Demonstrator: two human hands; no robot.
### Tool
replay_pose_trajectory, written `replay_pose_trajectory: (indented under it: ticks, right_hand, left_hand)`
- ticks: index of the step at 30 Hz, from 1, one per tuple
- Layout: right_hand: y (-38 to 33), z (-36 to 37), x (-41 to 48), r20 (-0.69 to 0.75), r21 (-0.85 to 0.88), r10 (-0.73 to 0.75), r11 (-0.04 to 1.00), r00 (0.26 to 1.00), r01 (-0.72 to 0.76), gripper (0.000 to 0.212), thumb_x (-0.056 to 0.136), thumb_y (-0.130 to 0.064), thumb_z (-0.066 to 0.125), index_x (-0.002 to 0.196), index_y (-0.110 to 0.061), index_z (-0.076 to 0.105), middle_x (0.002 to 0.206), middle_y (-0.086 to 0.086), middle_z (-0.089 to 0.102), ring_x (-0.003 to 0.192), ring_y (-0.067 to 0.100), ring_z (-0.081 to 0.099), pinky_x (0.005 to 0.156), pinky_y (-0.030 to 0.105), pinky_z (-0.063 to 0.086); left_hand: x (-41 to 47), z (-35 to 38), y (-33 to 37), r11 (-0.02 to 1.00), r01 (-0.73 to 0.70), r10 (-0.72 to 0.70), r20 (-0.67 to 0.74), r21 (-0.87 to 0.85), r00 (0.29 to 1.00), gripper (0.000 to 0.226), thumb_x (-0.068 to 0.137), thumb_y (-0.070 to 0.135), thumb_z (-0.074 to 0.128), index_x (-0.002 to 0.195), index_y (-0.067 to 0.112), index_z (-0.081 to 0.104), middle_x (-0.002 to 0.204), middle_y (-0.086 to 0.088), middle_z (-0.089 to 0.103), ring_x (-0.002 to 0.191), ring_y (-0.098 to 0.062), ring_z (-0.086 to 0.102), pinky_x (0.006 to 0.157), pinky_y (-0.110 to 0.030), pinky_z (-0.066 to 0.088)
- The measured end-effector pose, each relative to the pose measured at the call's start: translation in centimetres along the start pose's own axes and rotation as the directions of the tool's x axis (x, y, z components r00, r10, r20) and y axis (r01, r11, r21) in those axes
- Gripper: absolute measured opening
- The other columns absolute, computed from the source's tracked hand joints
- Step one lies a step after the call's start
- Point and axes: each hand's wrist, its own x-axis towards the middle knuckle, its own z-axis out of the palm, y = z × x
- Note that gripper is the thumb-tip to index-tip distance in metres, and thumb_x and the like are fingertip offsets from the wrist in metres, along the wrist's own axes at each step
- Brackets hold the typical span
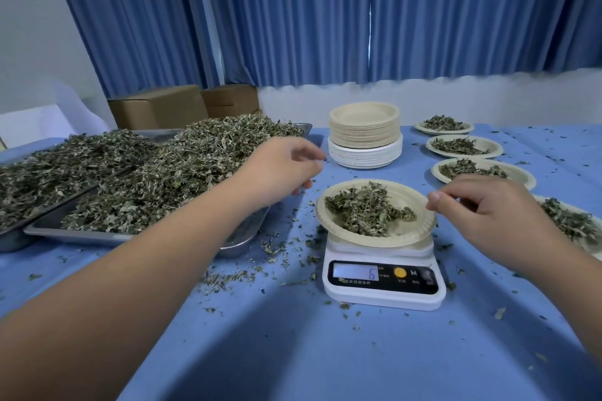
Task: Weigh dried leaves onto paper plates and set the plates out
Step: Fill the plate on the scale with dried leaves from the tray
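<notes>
Two hands beside the scale's plate: left hand loose, empty, above tray edge; right hand at rim, grip unclear.

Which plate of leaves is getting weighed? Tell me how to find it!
Find the white scale on the blue table. The plate sits on top of it. The other leafy plates lie straight on the table, off to the right.
</notes>
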Motion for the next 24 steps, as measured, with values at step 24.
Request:
replay_pose_trajectory:
  ticks: [24]
  right_hand:
    - [0.6,0.8,0.2,0.019,0.042,-0.046,0.998,0.999,0.045,0.024,0.090,-0.027,0.060,0.069,-0.028,0.071,0.066,-0.005,0.061,0.063,0.000,0.051,0.055,0.009,0.033]
  left_hand:
    - [-0.4,-5.3,-11.4,0.494,-0.006,-0.295,0.174,0.869,0.939,0.037,0.091,0.004,0.057,0.119,0.028,0.063,0.125,0.000,0.057,0.097,-0.015,0.059,0.076,-0.026,0.048]
